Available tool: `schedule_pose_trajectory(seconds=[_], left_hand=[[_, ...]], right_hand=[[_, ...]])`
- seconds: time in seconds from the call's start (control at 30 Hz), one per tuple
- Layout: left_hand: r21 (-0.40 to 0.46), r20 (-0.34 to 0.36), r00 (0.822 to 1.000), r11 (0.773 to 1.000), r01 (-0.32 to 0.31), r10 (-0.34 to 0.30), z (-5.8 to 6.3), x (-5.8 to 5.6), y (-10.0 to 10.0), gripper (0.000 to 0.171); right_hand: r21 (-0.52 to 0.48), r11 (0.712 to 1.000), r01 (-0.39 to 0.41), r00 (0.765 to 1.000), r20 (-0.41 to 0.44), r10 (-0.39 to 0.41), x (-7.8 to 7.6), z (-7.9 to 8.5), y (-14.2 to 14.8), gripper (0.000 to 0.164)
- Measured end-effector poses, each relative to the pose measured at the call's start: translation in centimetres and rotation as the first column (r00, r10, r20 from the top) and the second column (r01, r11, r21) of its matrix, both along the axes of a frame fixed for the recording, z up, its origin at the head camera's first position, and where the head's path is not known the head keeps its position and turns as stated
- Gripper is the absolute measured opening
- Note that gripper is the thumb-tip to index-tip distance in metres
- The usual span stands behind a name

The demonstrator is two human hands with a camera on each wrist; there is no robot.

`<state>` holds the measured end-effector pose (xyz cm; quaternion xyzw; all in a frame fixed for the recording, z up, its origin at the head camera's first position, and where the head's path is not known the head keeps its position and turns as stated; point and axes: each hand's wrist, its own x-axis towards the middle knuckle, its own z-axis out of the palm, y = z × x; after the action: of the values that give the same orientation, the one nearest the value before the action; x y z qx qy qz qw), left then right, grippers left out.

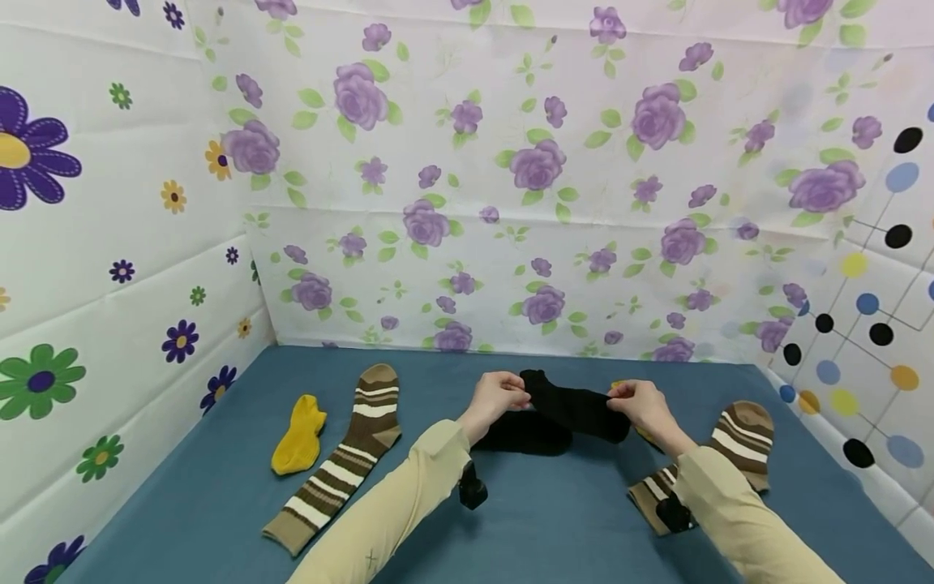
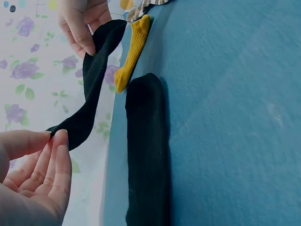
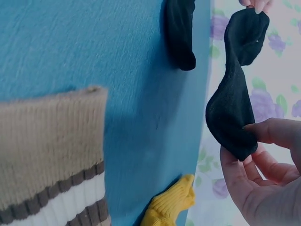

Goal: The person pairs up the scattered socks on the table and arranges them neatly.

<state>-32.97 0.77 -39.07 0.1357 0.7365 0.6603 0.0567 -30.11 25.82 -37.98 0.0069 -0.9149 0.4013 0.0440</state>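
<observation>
makeshift booth (image 1: 139,227) | floral sheets (image 1: 481,259) | dotted sheet (image 1: 883,365) | blue tabletop (image 1: 554,527)

Head view high; wrist views (close)

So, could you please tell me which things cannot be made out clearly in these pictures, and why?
Head view: most of the right yellow sock, hidden by the right hand and the raised black sock.
Head view: the middle of the right striped sock, hidden by the right sleeve.
Head view: the left end of the lying black sock, hidden by the left hand and left sleeve; the left wrist view's bottom edge also cuts it off.
</observation>
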Motion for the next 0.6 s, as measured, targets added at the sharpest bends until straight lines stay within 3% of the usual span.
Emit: schedule_pose_trajectory(seconds=[0.27, 0.6], left_hand=[[0.024, 0.021, 1.0, 1.0, 0.0, -0.001, -0.4, 0.1, -1.5, 0.017], [-0.025, 0.046, 0.998, 0.999, 0.032, -0.031, 2.0, 2.3, -3.3, 0.02]], right_hand=[[-0.027, 0.999, -0.02, 1.0, -0.001, 0.02, -0.1, 0.3, -0.7, 0.013], [-0.016, 0.999, -0.038, 0.999, -0.009, 0.038, -0.4, 0.6, -1.6, 0.014]])
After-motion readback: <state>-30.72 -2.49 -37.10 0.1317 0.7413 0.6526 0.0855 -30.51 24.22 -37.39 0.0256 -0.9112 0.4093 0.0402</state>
